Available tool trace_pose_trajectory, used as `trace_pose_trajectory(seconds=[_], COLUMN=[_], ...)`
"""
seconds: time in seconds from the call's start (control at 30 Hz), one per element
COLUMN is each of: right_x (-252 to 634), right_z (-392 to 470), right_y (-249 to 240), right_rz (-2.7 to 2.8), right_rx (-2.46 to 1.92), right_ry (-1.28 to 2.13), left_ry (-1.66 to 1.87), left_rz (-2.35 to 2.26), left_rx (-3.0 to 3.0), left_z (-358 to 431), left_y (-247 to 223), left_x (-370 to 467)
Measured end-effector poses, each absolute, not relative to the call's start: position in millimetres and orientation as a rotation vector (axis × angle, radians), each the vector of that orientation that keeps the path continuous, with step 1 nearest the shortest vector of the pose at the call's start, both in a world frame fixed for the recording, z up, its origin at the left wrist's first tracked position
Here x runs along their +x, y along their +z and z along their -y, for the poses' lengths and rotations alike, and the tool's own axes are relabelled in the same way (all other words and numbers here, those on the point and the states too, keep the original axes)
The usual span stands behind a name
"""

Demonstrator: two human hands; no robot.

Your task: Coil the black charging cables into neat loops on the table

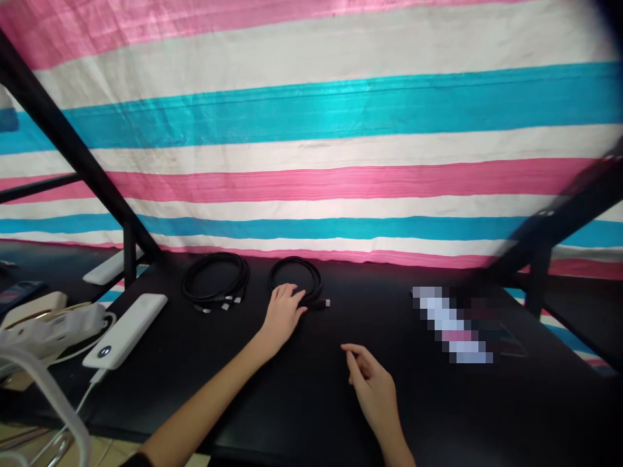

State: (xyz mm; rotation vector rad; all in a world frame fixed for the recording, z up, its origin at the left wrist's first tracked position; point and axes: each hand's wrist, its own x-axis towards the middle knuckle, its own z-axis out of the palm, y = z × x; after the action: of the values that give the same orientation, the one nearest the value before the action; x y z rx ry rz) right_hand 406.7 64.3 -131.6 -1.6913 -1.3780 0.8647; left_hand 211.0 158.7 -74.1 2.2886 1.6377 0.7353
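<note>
- Work surface: a flat black table (pixel 292 408) with a smooth, dull finish. A sheet (pixel 341 185) in pink, white and turquoise stripes, lightly creased and glossy where light strikes it, forms the backdrop. Straight black bars (pixel 82 159) slope up at both sides.
- Single coil: a black cable (pixel 319 279), wound into a rounded ring, lies near the rear edge of the table, around its middle. Its plug (pixel 327 303), with a bright tip, projects to the right of the ring.
- Larger coil: a thicker black cable bundle (pixel 242 275) lies just left of the single coil, apart from it. Several pale-tipped connectors gather at its near side.
- Left side: a white power bank (pixel 129 331), oblong with rounded corners and a small dark display, has a white lead (pixel 97 377) at its near end. White adapters and a power strip (pixel 63 327) cluster beyond.
- Left hand (pixel 283 318): palm down at the near rim of the single coil; fingers lightly bent, thumb parted from them. Whether they grip the cable cannot be told.
- Right hand (pixel 372 386): above the bare table, fingers loosely curled, index extended, a gap between its tip and the thumb; nothing visible is held.
</note>
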Motion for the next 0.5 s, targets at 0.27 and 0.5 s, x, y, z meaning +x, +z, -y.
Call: trace_pose_trajectory(seconds=[0.27,0.5], right_x=[406,409], right_z=[-67,-66], right_y=[-132,-135], right_rz=[1.353,1.353], right_rx=[-1.663,-1.607], right_ry=[0.852,0.81], left_ry=[0.526,0.542], left_rz=[-1.574,-1.584], left_rx=[2.472,2.428], left_z=[-195,-192], left_y=[-104,-105], left_x=[207,202])
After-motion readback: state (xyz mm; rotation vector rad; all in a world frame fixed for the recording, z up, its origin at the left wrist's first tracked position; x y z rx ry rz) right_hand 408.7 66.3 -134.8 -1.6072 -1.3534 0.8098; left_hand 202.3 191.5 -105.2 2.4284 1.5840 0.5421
